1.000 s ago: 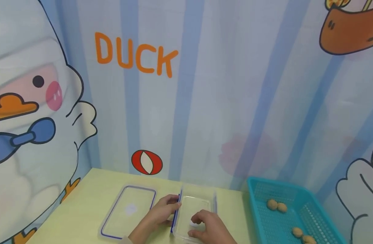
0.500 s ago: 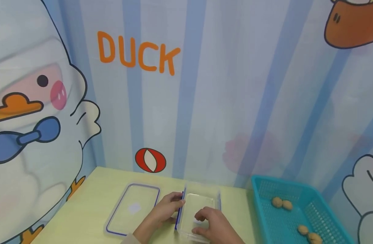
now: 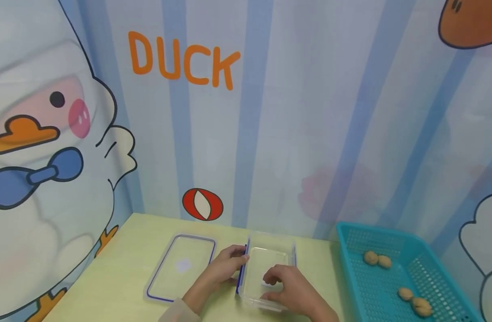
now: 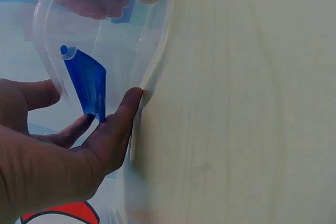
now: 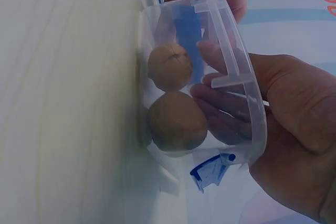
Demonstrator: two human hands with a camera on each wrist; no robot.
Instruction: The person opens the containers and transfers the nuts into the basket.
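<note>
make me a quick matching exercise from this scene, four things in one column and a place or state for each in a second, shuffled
Things:
1. lid
2. clear box
3. teal basket
4. two walnuts

Places or states:
a. inside the clear box
b. lies flat on the table, left of the box
c. gripped at its sides by the left hand and right hand
d. holds loose walnuts, right of the box

Pairs: 1-b, 2-c, 3-d, 4-a
</note>
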